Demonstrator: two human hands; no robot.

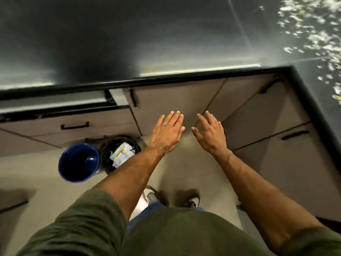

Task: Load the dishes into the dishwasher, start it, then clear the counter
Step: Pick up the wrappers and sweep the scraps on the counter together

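Black glossy worktop (129, 34) fills the upper view, its corner at right. Below its front edge the left hand (167, 133) and right hand (210, 134) hover with fingers straight, holding nothing, before taupe cabinet doors (177, 97). A round blue plastic bucket (73, 163) stands on the floor (175, 172).

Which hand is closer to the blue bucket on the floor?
Left. The left hand is up and to the right of the blue bucket, past the trash bin. The right hand is even farther right, beyond the left hand.
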